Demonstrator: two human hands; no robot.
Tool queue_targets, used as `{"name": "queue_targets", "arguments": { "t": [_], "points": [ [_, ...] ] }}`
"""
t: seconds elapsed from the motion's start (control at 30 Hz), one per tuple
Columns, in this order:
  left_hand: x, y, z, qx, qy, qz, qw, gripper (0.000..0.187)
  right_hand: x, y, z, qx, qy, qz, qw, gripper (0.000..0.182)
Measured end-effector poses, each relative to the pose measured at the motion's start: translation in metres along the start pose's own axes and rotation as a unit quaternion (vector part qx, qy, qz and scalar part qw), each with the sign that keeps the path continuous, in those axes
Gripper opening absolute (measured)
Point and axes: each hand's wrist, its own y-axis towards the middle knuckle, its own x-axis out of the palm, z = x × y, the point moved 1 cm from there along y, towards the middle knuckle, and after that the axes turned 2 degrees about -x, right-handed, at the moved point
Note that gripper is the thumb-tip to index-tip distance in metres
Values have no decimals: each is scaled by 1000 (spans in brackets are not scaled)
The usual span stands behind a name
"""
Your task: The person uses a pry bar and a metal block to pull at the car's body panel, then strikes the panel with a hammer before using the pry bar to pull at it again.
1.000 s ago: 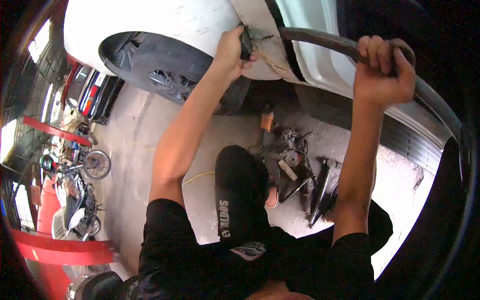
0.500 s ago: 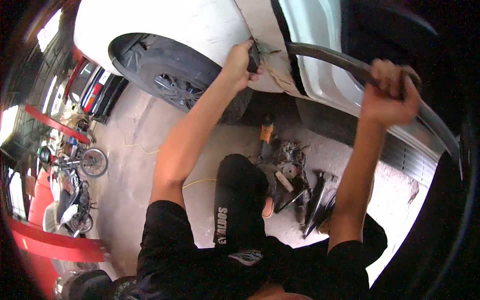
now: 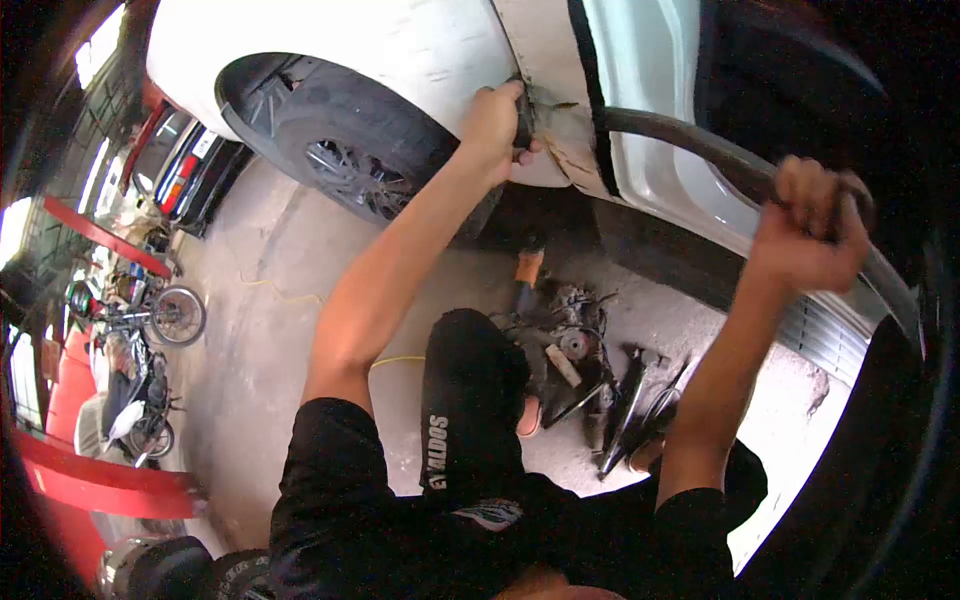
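Note:
My left hand [image 3: 492,132] is closed around a small dark block [image 3: 524,120], pressed against the rear edge of the white fender [image 3: 400,60], just behind the wheel. Scuffs and chipped paint mark the panel [image 3: 565,130] beside it. My right hand [image 3: 812,225] is wrapped round a long dark bar [image 3: 690,135] that looks curved in this wide view. The bar's far end meets the black-edged border of the panel near the pale door opening [image 3: 650,60]. Its near end runs down to the right, into shadow.
On the floor below lie an orange-and-black power tool [image 3: 527,275], a pale block [image 3: 563,365], a hammer [image 3: 630,400] and other dark tools. A yellow cord [image 3: 400,358] crosses the concrete. Motorcycles [image 3: 145,400], red beams [image 3: 110,480] and another car [image 3: 190,170] stand to the left.
My right hand and the bar have shifted down and to the right. The view has turned slightly. My left hand keeps the block at the same fender edge.

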Motion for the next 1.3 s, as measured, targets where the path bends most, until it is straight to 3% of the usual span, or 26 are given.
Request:
{"name": "queue_targets", "arguments": {
  "t": [0.03,0.1,0.13,0.23,0.37,0.5,0.53,0.63,0.7,0.73,0.8,0.9,1.07,1.17,1.3],
  "points": [
    [4,-1,0,-8,6,27,1000,31,-7,1,9,1,2,2,1000,10],
    [5,2,3,-15,13,53,998,32,-25,5,37,-40,20,127,991,10],
    [5,-1,0,-3,25,34,999,32,-9,0,59,-60,-5,-2,998,9],
    [4,1,3,13,25,13,1000,33,3,-1,52,-4,17,-42,999,9],
    [2,4,-15,-14,0,33,999,34,10,2,25,12,2,46,999,11],
    [5,5,-24,-15,-2,19,1000,30,-8,15,-8,-1,-1,1,1000,11],
    [8,4,-22,-18,-2,19,1000,30,-16,13,26,17,36,68,997,14],
    [10,0,-12,-18,-6,65,998,29,33,-9,76,-50,-19,16,998,13],
    [6,1,-26,-24,-44,14,999,28,34,-22,79,-101,-308,-35,945,13],
    [1,6,-31,-6,-31,6,999,28,33,-24,72,-111,-312,-42,943,13],
    [5,9,-26,-10,-30,13,999,29,23,-30,57,7,-177,10,984,15],
    [-6,13,-37,-22,-27,2,999,29,-3,-17,19,15,-27,-35,999,14],
    [-2,6,-30,-32,-37,3,999,29,-10,-4,-19,-14,-48,-25,998,9],
    [4,1,-31,-26,-39,28,999,29,-9,-15,63,-40,40,13,998,18],
    [3,6,-33,-27,-30,26,999,28,3,-27,45,1,4,-12,1000,17]
  ]
}}
